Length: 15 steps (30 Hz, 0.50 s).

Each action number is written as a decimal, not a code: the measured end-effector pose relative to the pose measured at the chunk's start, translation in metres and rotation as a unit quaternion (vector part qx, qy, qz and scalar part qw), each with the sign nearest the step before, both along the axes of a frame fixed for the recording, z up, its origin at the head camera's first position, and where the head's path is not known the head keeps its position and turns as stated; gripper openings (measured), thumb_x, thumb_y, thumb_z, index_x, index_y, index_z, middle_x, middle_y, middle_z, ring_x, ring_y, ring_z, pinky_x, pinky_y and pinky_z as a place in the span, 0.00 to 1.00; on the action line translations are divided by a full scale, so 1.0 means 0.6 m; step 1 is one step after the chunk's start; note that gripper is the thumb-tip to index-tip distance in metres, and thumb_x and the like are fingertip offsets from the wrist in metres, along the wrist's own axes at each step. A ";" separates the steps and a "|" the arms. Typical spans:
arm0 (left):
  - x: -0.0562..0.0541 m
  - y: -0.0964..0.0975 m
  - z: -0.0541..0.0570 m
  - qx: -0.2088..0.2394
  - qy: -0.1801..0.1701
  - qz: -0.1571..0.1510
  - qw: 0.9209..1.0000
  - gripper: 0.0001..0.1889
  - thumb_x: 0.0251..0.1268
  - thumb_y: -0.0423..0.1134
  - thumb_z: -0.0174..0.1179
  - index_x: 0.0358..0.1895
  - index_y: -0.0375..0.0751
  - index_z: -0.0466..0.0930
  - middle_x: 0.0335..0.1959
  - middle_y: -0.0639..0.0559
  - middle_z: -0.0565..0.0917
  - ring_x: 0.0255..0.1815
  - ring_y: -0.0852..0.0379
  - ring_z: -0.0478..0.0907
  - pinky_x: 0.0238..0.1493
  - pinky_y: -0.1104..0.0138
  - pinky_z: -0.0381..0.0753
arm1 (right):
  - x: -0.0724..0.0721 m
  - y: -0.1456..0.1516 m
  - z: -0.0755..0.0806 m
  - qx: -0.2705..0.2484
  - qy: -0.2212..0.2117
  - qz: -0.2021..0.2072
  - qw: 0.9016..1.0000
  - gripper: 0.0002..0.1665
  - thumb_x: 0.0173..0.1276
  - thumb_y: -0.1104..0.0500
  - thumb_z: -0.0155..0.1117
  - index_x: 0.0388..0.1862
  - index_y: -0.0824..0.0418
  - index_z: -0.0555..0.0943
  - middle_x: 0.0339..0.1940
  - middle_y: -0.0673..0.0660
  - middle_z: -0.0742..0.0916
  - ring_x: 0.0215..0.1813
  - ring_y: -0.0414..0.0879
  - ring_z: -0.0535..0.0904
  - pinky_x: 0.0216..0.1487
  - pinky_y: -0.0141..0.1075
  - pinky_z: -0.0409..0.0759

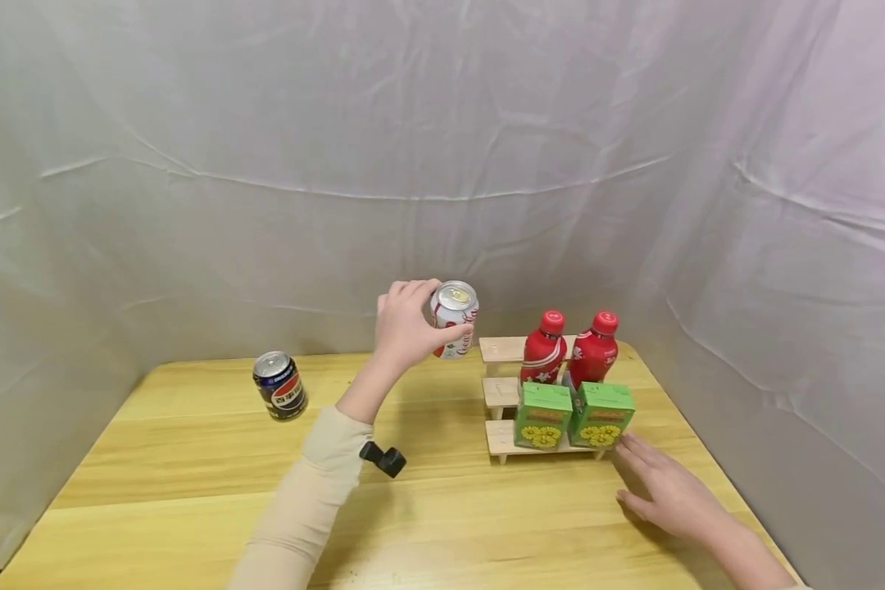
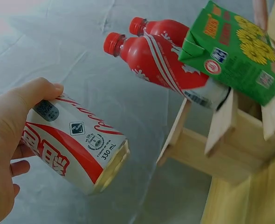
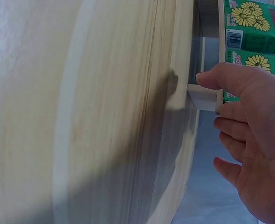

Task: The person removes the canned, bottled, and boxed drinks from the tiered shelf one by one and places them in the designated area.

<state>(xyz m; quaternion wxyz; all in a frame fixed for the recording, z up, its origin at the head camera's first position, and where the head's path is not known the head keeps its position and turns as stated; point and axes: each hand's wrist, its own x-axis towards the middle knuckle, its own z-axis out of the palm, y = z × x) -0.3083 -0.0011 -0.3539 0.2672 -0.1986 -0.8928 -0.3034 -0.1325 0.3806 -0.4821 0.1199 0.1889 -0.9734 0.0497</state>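
Resting flat on the pale wooden table (image 1: 192, 459) at about four o'clock in the head view, the right hand (image 1: 667, 492) lies with its fingers straight and loosely spread, holding nothing, its fingertips just beside the bottom step of the small three-step wooden rack (image 1: 503, 393). At six o'clock the cream sleeve (image 1: 302, 492) of the left arm rises from the near edge, with a small black clip-like object (image 1: 383, 459) lying on the table just to its right. Two green drink cartons printed with yellow flowers (image 1: 574, 414) stand side by side on the lowest step, and behind them, on the middle step, stand two red plastic bottles with red caps (image 1: 568, 352). Just left of the rack's bare top step, the left hand (image 1: 406, 328) grips a red and white drink can (image 1: 453, 319), fingers and thumb curled round its side, holding it tilted in the air above the table. Out at nine o'clock, well apart, a dark blue drink can (image 1: 279, 385) stands upright on the table before the creased white cloth backdrop (image 1: 442, 147).
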 end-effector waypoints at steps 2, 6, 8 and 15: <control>0.007 -0.015 -0.005 -0.001 0.006 0.003 1.000 0.40 0.41 0.68 0.70 0.57 0.48 0.78 0.55 0.53 0.83 0.55 0.52 0.70 0.52 0.54 0.65 | 0.002 -0.003 0.002 -0.001 -0.003 -0.001 1.000 0.40 0.54 0.48 0.74 0.61 0.69 0.76 0.66 0.71 0.76 0.66 0.66 0.73 0.62 0.57 0.71; 0.021 -0.042 -0.016 -0.003 0.017 0.010 1.000 0.39 0.40 0.67 0.71 0.56 0.47 0.79 0.53 0.52 0.83 0.54 0.51 0.71 0.50 0.54 0.65 | 0.003 -0.005 0.001 -0.002 -0.002 -0.002 1.000 0.40 0.54 0.48 0.74 0.61 0.69 0.76 0.66 0.71 0.76 0.65 0.66 0.73 0.62 0.57 0.72; 0.029 -0.054 -0.020 -0.005 0.022 0.013 1.000 0.39 0.40 0.67 0.72 0.55 0.46 0.79 0.53 0.51 0.84 0.54 0.50 0.71 0.50 0.53 0.66 | 0.004 -0.005 0.000 -0.006 -0.001 -0.005 1.000 0.40 0.53 0.49 0.74 0.61 0.70 0.76 0.66 0.71 0.76 0.65 0.66 0.73 0.62 0.58 0.71; 0.047 -0.090 -0.034 -0.021 0.023 0.020 0.999 0.39 0.39 0.65 0.73 0.54 0.44 0.80 0.51 0.48 0.85 0.52 0.48 0.73 0.50 0.52 0.66 | 0.003 -0.004 0.001 -0.008 -0.014 -0.013 1.000 0.41 0.54 0.48 0.74 0.62 0.70 0.75 0.67 0.71 0.74 0.66 0.66 0.72 0.62 0.58 0.70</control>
